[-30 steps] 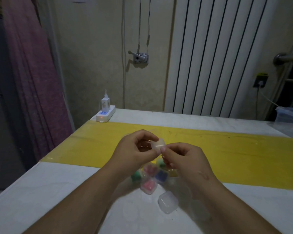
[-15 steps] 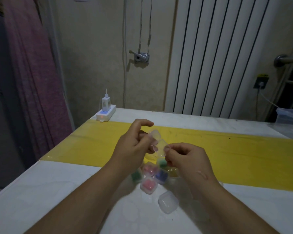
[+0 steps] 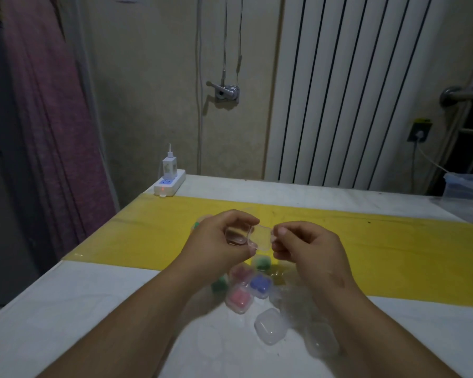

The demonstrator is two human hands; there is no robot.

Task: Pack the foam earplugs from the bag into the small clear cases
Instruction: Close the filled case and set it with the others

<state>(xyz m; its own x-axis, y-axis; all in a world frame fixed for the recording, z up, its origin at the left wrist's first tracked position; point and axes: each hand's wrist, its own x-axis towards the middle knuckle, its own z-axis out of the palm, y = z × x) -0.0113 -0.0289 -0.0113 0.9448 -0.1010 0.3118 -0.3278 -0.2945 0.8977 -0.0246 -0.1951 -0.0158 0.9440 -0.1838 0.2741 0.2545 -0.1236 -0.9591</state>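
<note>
Over the white table (image 3: 66, 309) with its yellow band, an open clear case (image 3: 260, 237) is held above the surface: left hand (image 3: 216, 246) curled round one half, right hand (image 3: 309, 249) pinching the other (filled cases (image 3: 239, 297) lie beneath).

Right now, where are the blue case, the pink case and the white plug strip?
blue case (image 3: 260, 285): head view, middle of its lid.
pink case (image 3: 239, 298): head view, middle of its lid.
white plug strip (image 3: 172, 182): head view, its top face.
</note>
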